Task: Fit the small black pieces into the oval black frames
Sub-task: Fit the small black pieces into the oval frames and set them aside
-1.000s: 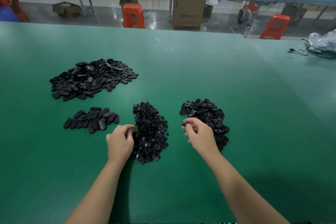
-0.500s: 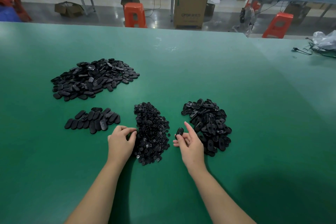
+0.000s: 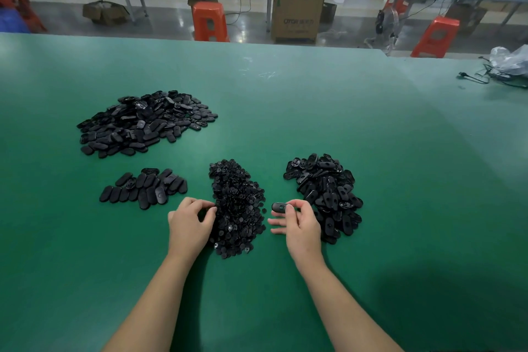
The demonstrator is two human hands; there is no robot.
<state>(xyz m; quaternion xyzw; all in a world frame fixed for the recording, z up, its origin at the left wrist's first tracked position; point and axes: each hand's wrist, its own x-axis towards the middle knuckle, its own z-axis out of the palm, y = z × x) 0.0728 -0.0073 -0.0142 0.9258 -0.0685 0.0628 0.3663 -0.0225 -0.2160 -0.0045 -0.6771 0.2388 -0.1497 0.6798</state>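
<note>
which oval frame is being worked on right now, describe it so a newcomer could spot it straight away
Start at the green table and find the heap of small round pieces nearest the person, in the middle. Just right of that heap, the right hand pinches one oval frame at its fingertips. It is the only frame lifted clear of the piles, apart from the loose frame pile to its right.

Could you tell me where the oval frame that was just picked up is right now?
The oval frame is pinched in the right hand, above the table between the small-piece pile and the frame pile.
</note>
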